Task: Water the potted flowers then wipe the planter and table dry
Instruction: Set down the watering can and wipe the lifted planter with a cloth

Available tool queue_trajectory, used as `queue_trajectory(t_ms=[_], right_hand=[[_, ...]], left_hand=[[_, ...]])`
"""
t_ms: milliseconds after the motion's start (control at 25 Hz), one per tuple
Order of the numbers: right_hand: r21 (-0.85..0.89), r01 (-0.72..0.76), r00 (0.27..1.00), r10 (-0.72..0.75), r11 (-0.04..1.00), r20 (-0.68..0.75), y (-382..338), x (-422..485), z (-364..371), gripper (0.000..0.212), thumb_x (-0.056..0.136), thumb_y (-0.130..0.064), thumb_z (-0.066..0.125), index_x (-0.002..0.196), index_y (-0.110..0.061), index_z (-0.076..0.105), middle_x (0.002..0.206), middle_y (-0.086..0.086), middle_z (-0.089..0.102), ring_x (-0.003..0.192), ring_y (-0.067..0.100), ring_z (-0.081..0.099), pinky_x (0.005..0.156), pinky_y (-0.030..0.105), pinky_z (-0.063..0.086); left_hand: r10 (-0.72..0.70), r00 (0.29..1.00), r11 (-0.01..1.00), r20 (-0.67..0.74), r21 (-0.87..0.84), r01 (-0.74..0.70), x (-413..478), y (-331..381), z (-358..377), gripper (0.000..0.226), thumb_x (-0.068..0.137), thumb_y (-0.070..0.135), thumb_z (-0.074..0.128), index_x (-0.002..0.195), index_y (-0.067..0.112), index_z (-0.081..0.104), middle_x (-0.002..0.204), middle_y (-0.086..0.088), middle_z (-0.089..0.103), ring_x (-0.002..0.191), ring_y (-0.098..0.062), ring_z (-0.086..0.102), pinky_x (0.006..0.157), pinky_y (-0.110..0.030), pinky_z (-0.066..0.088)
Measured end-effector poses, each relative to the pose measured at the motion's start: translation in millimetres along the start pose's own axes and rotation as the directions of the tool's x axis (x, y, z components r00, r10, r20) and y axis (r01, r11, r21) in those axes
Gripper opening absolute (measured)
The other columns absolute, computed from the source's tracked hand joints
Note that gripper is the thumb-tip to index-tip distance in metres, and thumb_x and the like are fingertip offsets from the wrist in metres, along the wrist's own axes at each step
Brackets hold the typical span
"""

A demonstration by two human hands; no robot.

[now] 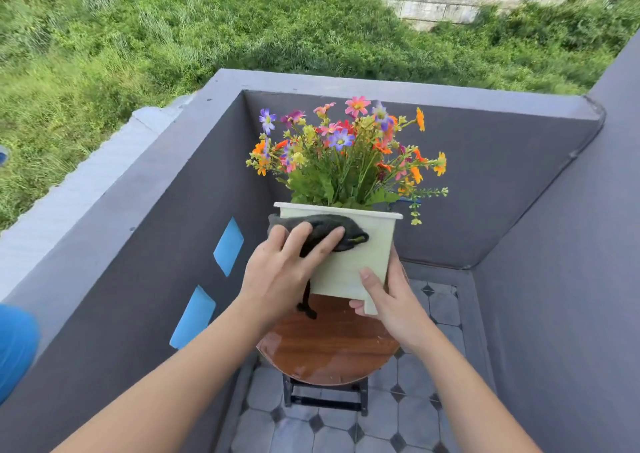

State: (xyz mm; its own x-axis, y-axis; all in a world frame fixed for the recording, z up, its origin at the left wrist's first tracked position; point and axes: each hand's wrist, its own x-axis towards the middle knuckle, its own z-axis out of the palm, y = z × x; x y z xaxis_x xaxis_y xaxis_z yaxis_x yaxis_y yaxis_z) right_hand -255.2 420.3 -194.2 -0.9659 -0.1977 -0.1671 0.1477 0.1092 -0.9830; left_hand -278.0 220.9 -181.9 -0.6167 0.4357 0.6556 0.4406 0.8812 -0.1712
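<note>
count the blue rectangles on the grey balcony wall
2. Both are on the left wall: the upper rectangle level with the planter, the lower rectangle nearer the camera, beside the round table. The arms may hide others.

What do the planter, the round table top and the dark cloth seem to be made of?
Planter: likely painted wood, possibly plastic; matte pale cream-green, with faint horizontal plank lines. Table top: wood or veneer; reddish-brown grain, with shiny wet patches. Cloth: soft dark grey fabric; it bunches and folds under the left hand.
</note>
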Motion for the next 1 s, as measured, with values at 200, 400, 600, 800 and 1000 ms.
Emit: queue_trajectory(t_ms=[200,400,600,800,1000], right_hand=[[-0.070,0.038,0.999,-0.037,0.997,0.020,4,2,-5,0.071,0.092,-0.044,0.046,0.150,-0.037,0.005,0.151,-0.020,0.026,0.129,-0.004,0.042,0.095,0.028,0.051],[0.029,-0.031,0.999,0.029,0.999,0.045,6,6,-3,0.066,0.096,-0.032,0.045,0.149,-0.039,0.006,0.142,-0.006,0.043,0.098,0.020,0.068,0.064,0.021,0.056],[0.022,0.016,0.999,-0.017,1.000,0.046,9,4,-2,0.065,0.096,-0.030,0.043,0.149,-0.037,0.007,0.147,-0.006,0.038,0.106,0.004,0.063,0.067,0.023,0.057],[0.010,0.014,0.999,-0.014,1.000,0.040,9,3,2,0.072,0.087,-0.044,0.047,0.148,-0.040,0.009,0.142,-0.007,0.045,0.106,0.023,0.065,0.066,0.024,0.058],[0.214,-0.049,0.997,0.059,0.976,-0.044,8,-3,14,0.073,0.077,-0.049,0.058,0.141,-0.046,0.022,0.138,-0.015,0.047,0.121,0.013,0.053,0.073,0.036,0.060]], left_hand=[[0.264,0.954,0.964,0.141,-0.054,-0.259,-46,9,-2,0.049,0.091,0.005,0.030,0.133,0.025,0.048,0.104,-0.005,0.042,0.068,-0.022,0.031,0.049,-0.035,0.045],[-0.165,0.986,0.986,-0.026,0.008,0.166,-9,9,-5,0.057,0.085,-0.004,0.034,0.130,0.025,0.053,0.105,-0.006,0.041,0.073,-0.024,0.035,0.045,-0.031,0.042],[0.181,0.973,0.983,0.142,-0.024,-0.180,-47,16,5,0.049,0.092,0.003,0.032,0.135,0.022,0.045,0.107,-0.005,0.042,0.068,-0.023,0.034,0.051,-0.035,0.046],[-0.674,0.710,0.562,0.203,-0.482,0.672,-36,11,-9,0.047,0.095,0.007,0.046,0.136,0.028,0.048,0.118,0.013,0.049,0.103,-0.004,0.047,0.089,-0.014,0.036],[-0.658,0.376,-0.143,0.652,-0.598,0.788,-11,32,-26,0.024,0.089,0.050,0.051,0.109,0.063,0.048,0.106,0.048,0.052,0.114,0.011,0.048,0.097,-0.021,0.034]])
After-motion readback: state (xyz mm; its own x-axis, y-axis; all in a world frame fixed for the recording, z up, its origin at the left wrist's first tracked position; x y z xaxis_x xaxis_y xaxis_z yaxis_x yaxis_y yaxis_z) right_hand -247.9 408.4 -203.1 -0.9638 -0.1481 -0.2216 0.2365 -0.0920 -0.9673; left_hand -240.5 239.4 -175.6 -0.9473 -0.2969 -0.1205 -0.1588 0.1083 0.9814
